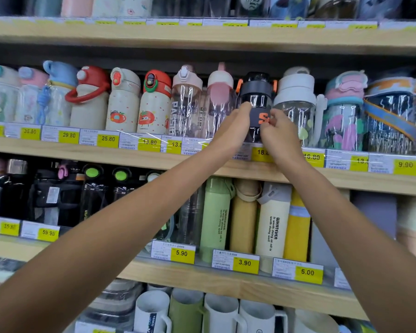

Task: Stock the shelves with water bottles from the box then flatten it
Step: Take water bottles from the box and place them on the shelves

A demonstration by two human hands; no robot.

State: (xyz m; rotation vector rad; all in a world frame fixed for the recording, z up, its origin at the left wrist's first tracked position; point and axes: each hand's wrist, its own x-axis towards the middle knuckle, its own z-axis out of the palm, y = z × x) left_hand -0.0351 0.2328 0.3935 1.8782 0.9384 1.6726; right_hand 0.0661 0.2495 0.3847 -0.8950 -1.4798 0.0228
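A black water bottle (257,97) with orange lettering and orange lid clips stands upright on the middle shelf (135,156), between a pink-capped clear bottle (219,99) and a white-capped clear bottle (296,99). My left hand (233,126) grips its left side, fingers curled round the body. My right hand (277,133) holds its lower right side with curled fingers. The bottle's bottom half is hidden behind both hands. The box is out of view.
The same shelf is packed with bottles from end to end. Yellow price tags line each shelf edge. Below stand black, green (215,217), yellow and cream (271,227) bottles; white and green mugs (185,311) fill the lowest shelf. Another full shelf sits above.
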